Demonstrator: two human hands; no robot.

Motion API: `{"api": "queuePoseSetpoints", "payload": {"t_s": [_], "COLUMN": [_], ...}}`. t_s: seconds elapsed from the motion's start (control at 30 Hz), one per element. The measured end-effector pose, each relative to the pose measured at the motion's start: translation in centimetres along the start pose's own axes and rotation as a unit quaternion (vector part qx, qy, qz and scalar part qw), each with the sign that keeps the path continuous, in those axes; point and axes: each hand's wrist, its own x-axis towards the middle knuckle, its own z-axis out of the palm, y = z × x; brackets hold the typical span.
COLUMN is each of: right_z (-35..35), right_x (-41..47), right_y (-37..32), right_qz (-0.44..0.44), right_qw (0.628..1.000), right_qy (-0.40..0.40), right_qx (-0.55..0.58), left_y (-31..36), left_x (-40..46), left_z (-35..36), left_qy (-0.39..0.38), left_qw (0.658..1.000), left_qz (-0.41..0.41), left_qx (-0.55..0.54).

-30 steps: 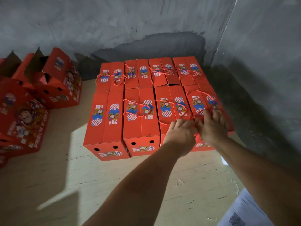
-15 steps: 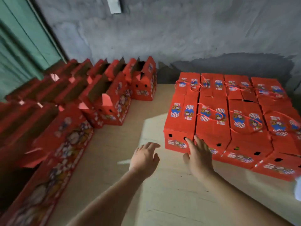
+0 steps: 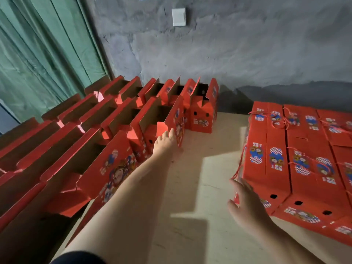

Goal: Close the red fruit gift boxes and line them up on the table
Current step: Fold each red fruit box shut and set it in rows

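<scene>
From the head camera, the left hand (image 3: 165, 140) reaches far forward to an open red gift box (image 3: 167, 121) at the right end of the middle row on the left. Its fingers (image 3: 172, 132) lie against that box's upright end flap and printed side; whether they curl round the edge I cannot tell, as the hand is seen from behind. The right hand (image 3: 245, 203) hangs low and near, fingers loose and spread, holding nothing, just beside the near left corner of the closed boxes (image 3: 297, 155), perhaps brushing the corner. A red cord handle (image 3: 240, 164) dangles down that corner above the hand.

The open boxes (image 3: 91, 134) stand in rows on the left side, flaps raised, brown insides showing, running from near to the far wall. The closed ones lie packed side by side on the right, tops flat, cords across them.

All rest on a pale wooden table (image 3: 200, 187) with a patch of light on it. Behind is a rough grey wall (image 3: 228, 54) bearing a white switch plate (image 3: 178, 16); a green curtain (image 3: 38, 54) hangs at the far left.
</scene>
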Motion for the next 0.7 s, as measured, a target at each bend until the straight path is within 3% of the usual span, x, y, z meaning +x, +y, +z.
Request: {"api": "queuePoseSetpoints", "payload": {"t_s": [0.1,0.2,0.27,0.33,0.37,0.47,0.7], "right_z": [-1.3,-2.7,-2.8,-2.3,-2.1,-1.8,-1.2], "right_x": [2.0,4.0,4.8,5.0,5.1,4.9,4.6], "right_y": [2.9,6.0,6.9,7.5,7.5,7.8,8.6], "right_qz": [0.036,0.089,0.087,0.075,0.076,0.058,0.045], "right_qw": [0.997,0.981,0.968,0.963,0.959,0.956,0.947], "right_qy": [0.042,0.022,0.012,0.029,0.032,0.067,0.06], "right_qx": [-0.053,-0.17,-0.237,-0.257,-0.271,-0.278,-0.313], "left_y": [0.7,1.7,1.9,1.3,0.8,-0.9,-0.6], "left_x": [5.8,8.6,9.2,9.8,10.3,11.8,9.5], "left_z": [1.8,4.4,5.8,6.4,6.3,5.6,4.5], "left_qy": [-0.049,-0.069,0.064,0.215,0.243,0.185,0.148], "left_qw": [0.996,0.994,0.996,0.977,0.968,0.954,0.972], "left_qz": [-0.015,-0.056,-0.015,0.002,-0.012,-0.077,-0.06], "left_qx": [0.067,0.058,0.063,-0.006,-0.058,-0.224,-0.172]}}
